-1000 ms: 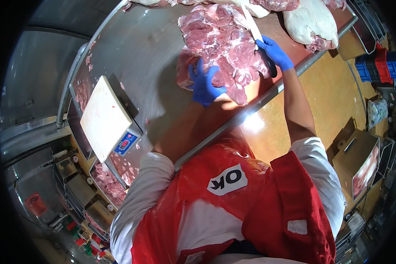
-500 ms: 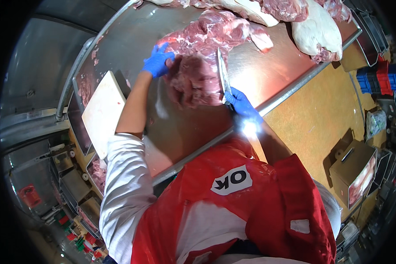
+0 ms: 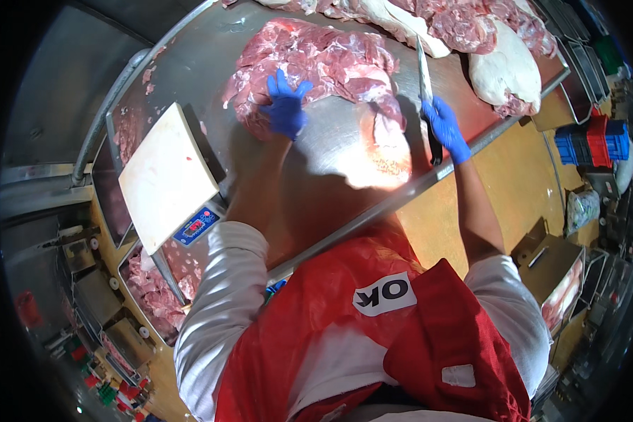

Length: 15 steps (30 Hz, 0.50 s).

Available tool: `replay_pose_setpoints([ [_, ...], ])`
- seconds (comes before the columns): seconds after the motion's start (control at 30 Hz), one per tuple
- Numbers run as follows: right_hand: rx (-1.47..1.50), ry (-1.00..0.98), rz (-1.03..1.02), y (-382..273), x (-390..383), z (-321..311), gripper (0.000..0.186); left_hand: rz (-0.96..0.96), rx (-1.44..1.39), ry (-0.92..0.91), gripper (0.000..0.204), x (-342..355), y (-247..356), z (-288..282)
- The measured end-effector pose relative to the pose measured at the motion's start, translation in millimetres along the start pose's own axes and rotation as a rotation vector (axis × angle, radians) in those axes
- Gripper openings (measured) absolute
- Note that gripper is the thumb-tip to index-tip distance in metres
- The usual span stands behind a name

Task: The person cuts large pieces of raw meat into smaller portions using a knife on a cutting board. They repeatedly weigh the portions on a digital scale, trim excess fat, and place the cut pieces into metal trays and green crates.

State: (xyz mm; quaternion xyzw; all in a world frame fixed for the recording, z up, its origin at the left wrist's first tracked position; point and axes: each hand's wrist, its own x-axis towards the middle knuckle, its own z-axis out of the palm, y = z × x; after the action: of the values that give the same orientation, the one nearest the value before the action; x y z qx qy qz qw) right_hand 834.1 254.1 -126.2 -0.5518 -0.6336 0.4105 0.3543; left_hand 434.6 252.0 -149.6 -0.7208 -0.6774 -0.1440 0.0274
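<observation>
On the steel table lies a large slab of raw pink meat [image 3: 316, 60], with a pale, fatty strip [image 3: 390, 144] trailing off its near right end. My left hand [image 3: 285, 107], in a blue glove, rests on the slab's near left edge with its fingers spread. To the right of the meat, my right hand [image 3: 445, 129], also gloved in blue, is closed around a long knife [image 3: 423, 74]. Its blade points away from me and stays apart from the slab, while the black handle shows partly below the palm.
A white cutting board [image 3: 165, 179] sits at the left, beside a small blue scale display [image 3: 197, 225]. Below it is a metal bin [image 3: 130, 274] of meat scraps. More large cuts with white skin [image 3: 503, 67] line the far edge. The table's raised metal rim [image 3: 373, 218] runs in front of me.
The slab has been turned over or spread out, shifting away and baring steel on its near side. My left hand has shifted right across it. My right hand has carried the knife right, off the meat.
</observation>
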Motion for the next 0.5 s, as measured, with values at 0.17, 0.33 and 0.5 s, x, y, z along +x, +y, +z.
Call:
replay_pose_setpoints([
  [0.17, -0.039, -0.193, -0.135, -7.9, 142.1, 19.9, 0.036, 0.111, -0.120, -0.011, 0.047, 25.5, -62.6, -13.5],
  [0.33, 0.129, -0.393, -0.164, 6.1, 239.8, 50.7, 0.042, -0.555, -0.320, 0.309, 0.045, 34.7, 16.6, 5.3],
  [0.5, 0.338, -0.662, 0.084, 30.2, 267.2, 86.6, 0.032, -0.778, -0.498, 0.316, 0.046, 51.7, 84.5, 54.3],
])
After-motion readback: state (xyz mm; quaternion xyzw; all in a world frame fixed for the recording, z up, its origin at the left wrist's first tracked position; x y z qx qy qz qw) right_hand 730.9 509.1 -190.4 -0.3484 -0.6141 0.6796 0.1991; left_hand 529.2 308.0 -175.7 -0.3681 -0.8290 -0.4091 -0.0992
